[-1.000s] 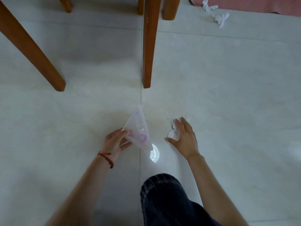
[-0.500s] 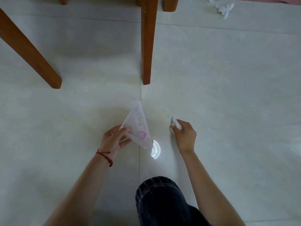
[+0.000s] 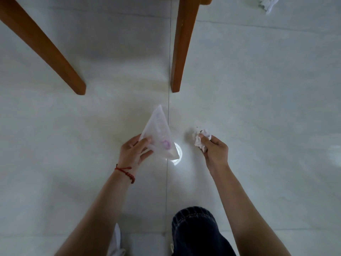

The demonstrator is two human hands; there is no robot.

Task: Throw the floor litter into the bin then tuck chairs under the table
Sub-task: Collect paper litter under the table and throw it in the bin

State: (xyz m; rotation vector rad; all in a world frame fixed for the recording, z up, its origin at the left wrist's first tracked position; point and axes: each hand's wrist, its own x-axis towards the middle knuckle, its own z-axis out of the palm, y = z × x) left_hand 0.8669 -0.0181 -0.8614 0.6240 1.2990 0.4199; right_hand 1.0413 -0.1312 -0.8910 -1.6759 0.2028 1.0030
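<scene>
At the bottom of the frame, right of centre, a knee in dark jeans (image 3: 195,230) rises over a pale, glossy tiled floor (image 3: 267,108); a bit of white shoe (image 3: 116,241) shows at the bottom edge just left of it. One thin grout line runs up the middle of the frame, and a round bright glare from a lamp sits on the tiles at the centre.

Two bare forearms reach up from the bottom corners. The left hand (image 3: 133,151), with one red string bracelet (image 3: 127,172) at its wrist, pinches a flat, see-through triangular wrapper (image 3: 159,137) with a purple mark, held just left of centre. The right hand (image 3: 215,151), just right of centre, has its fingers curled round one crumpled white tissue (image 3: 200,139), lifted off the floor.

Farther up, two wooden chair legs (image 3: 180,45) stand on the tiles, one slanting in from the upper left, one nearly upright at top centre. One more crumpled white tissue (image 3: 268,3) lies on the floor in the upper right corner, well apart from the hands.
</scene>
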